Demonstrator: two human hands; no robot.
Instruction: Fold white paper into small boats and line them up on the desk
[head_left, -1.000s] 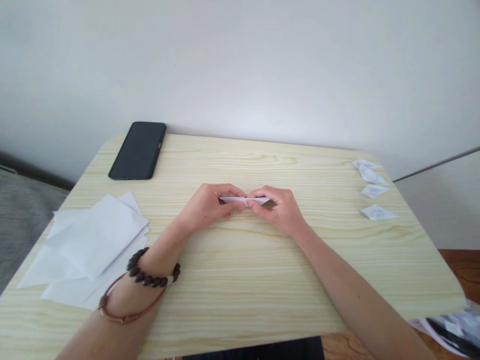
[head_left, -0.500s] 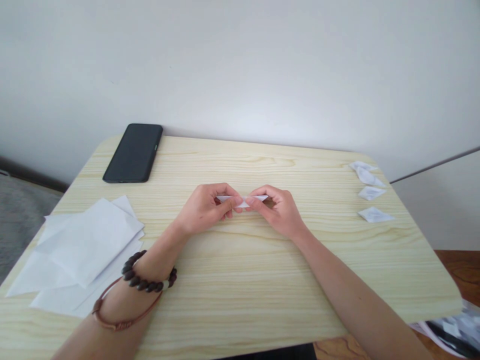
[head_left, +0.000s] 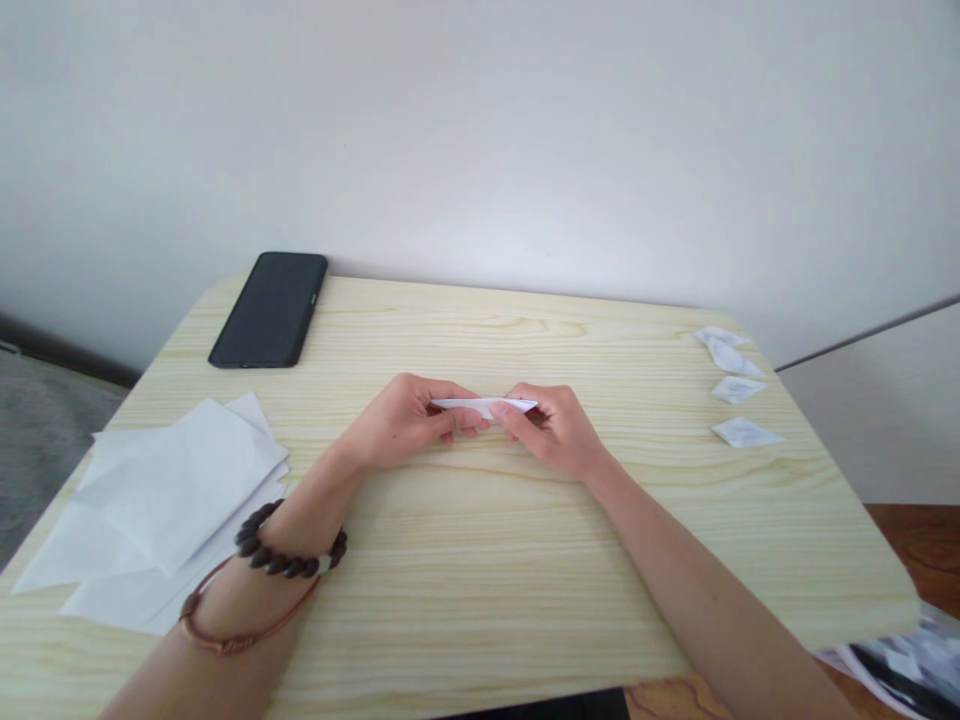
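Note:
A small folded strip of white paper (head_left: 484, 405) is held between both hands just above the middle of the light wooden table (head_left: 480, 560). My left hand (head_left: 409, 420) pinches its left end with thumb and curled fingers. The right end is pinched by my right hand (head_left: 551, 430). My left wrist wears a dark bead bracelet (head_left: 289, 550) and a brown cord band.
A pile of white paper sheets (head_left: 165, 500) lies at the left front. A black phone (head_left: 270, 310) rests face up at the back left. Several small folded paper pieces (head_left: 735, 390) sit near the right edge. A wall stands right behind the table.
Both hands have shifted slightly lower on the table with the strip still between them; my fingers have worked along the fold. The view has moved a little.

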